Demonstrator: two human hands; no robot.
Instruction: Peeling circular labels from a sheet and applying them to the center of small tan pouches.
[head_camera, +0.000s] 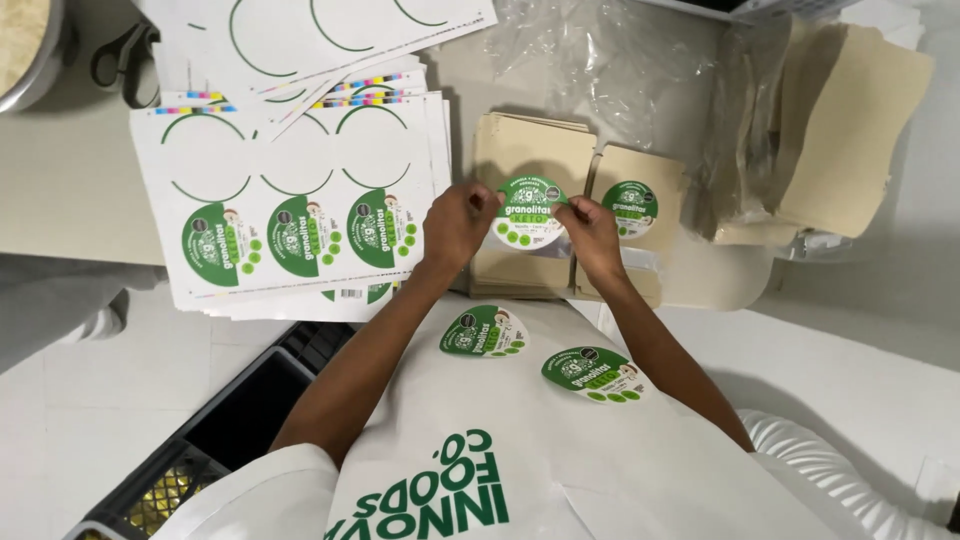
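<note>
Both hands raised over a pale counter (70, 190), pinched together on one round green-and-white sticker (529, 212): left hand (458, 225) gripping its left edge, right hand (590, 235) its right edge. Sticker held just above a stack of tan paper pouches (530, 150) lying flat on the counter. Beside that stack, to the right, another pouch (640, 180) already bearing a round green label. Further right, more tan pouches (850, 120) partly inside crinkled clear plastic wrap (620, 60). Left of the hands, fanned white sticker sheets (290, 190), some circles peeled away, three green stickers left in the near row. Two loose stickers (484, 332) stuck on the white apron (480, 430) below the forearms. Dark plastic crate (240, 420) on a light tiled floor (60, 420), lower left. Edge of a metal bowl (40, 60) at top left, black scissor handles (125, 60) near it.
</note>
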